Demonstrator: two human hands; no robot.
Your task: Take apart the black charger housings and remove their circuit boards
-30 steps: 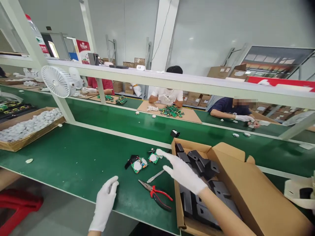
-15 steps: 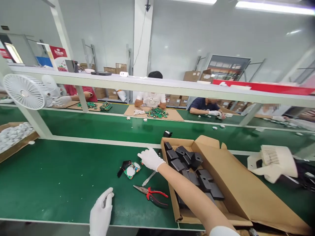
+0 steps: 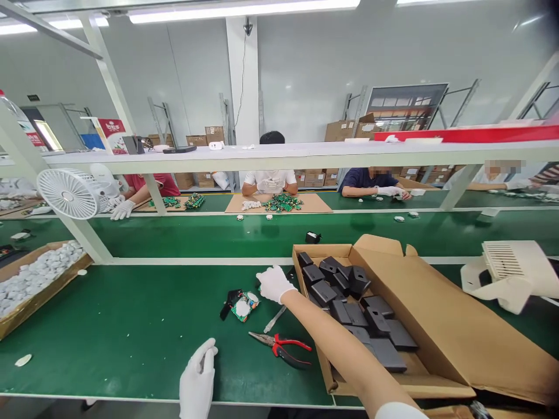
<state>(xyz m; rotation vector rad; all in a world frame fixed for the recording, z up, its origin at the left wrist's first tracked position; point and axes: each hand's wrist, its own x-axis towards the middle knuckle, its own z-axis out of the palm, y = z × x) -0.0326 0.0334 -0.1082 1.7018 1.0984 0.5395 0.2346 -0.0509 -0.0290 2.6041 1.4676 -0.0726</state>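
Note:
My left hand (image 3: 198, 378), in a white glove, is just above the front edge of the green table (image 3: 144, 326); its fingers are pressed together and nothing shows in them. My right hand (image 3: 274, 284), also gloved, is closed beside the cardboard box (image 3: 325, 372) of black plastic cases (image 3: 353, 314). Whatever it may hold is hidden. Left of it lies a green circuit board (image 3: 245, 306) with a black piece (image 3: 230, 304). Red-handled pliers (image 3: 279, 344) and a pale tool (image 3: 275, 320) rest on the table below my right hand.
A carton of white parts (image 3: 41, 276) is at the far left, near a white fan (image 3: 70, 193). A beige fan (image 3: 510, 273) lies at the right. A shelf (image 3: 279, 152) spans the table; several people work beyond it.
The camera view has tilted up and turned slightly left, so the table's things appear farther right. My right hand's fingers look more curled in. My left hand keeps much the same pose.

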